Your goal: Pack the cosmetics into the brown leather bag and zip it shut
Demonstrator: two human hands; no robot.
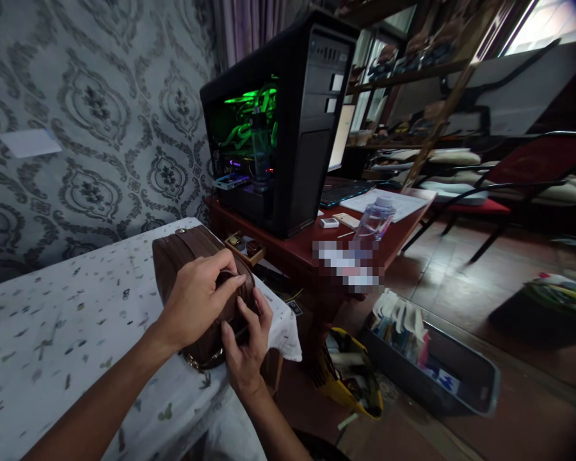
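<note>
A brown leather handbag [170, 256] stands on the white patterned cloth [86, 320], close to its right edge. Metal chain or hardware [199, 365] hangs at its near lower end. My left hand [199, 298] reaches over the bag, its thumb and bent fingers closed on the bag's right face. Lower on that same face, my right hand [249, 339] grips with curled fingers and thumb against the leather. The exact part of the bag between the fingers is mostly hidden by the hands.
A black computer tower [312, 134] lit green inside stands on a red-brown desk [288, 246] with a clear bottle [377, 221]. On the floor are a yellow bag [338, 378] and a grey bin [475, 378] holding papers. A red chair [532, 163] stands at right.
</note>
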